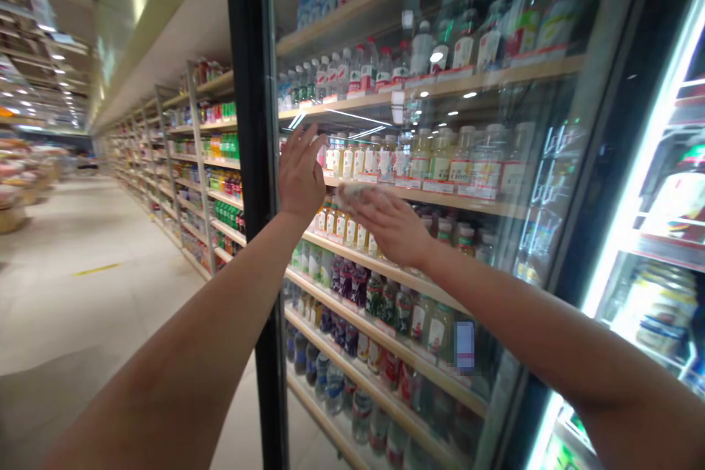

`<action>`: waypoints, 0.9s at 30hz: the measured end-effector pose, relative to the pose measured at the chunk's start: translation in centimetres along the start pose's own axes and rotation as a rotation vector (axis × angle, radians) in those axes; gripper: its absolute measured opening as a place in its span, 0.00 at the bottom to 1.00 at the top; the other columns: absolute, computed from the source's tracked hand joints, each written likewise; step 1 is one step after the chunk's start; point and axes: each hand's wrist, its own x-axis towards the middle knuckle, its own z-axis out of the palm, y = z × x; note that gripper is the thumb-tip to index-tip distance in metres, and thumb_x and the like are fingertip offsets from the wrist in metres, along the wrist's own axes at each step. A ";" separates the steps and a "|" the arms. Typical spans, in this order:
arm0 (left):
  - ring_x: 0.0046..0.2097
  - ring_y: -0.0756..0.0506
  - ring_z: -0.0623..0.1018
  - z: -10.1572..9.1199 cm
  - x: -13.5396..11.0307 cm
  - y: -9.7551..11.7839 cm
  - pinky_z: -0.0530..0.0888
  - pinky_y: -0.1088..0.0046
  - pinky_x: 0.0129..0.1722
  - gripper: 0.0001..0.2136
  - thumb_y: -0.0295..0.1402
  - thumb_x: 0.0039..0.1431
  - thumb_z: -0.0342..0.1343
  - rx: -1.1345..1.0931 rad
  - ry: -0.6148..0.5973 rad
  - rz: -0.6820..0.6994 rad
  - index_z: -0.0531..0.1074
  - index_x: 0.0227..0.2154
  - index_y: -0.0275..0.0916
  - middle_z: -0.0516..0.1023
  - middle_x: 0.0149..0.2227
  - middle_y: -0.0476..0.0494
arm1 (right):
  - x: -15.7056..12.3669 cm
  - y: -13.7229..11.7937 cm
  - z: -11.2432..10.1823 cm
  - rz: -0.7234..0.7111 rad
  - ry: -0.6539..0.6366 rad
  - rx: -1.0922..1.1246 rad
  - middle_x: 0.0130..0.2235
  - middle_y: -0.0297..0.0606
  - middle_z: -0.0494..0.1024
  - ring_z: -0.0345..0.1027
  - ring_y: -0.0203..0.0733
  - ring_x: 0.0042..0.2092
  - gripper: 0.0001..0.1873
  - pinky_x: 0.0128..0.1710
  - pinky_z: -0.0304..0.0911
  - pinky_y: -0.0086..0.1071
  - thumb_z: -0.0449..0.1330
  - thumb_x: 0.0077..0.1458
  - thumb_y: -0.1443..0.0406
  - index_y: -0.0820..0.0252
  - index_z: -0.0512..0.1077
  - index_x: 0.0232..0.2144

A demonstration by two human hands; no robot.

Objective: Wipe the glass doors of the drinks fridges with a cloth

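My left hand (300,176) is raised with its fingers spread, palm flat against the glass door (496,272) of a drinks fridge, right beside the door's black frame (253,161). My right hand (391,228) reaches across to the same pane just to the right. Its fingers press a pale, blurred cloth-like thing (355,194) against the glass. Behind the glass, rows of bottled drinks (385,161) stand on wooden shelves.
Open shelves of bottles (220,183) run down the aisle to the left. A wide tiled floor (82,272) lies beside them. A lit fridge compartment (661,272) stands at the far right. Goods displays (16,183) sit at the far left.
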 end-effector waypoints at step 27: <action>0.75 0.33 0.50 -4.9 -18.4 5.0 0.53 0.46 0.72 0.29 0.31 0.74 0.44 0.173 -0.185 -0.043 0.48 0.74 0.31 0.54 0.72 0.27 | -4.4 -7.6 2.5 0.181 0.083 0.038 0.68 0.40 0.67 0.48 0.48 0.74 0.28 0.76 0.45 0.50 0.52 0.65 0.70 0.61 0.65 0.67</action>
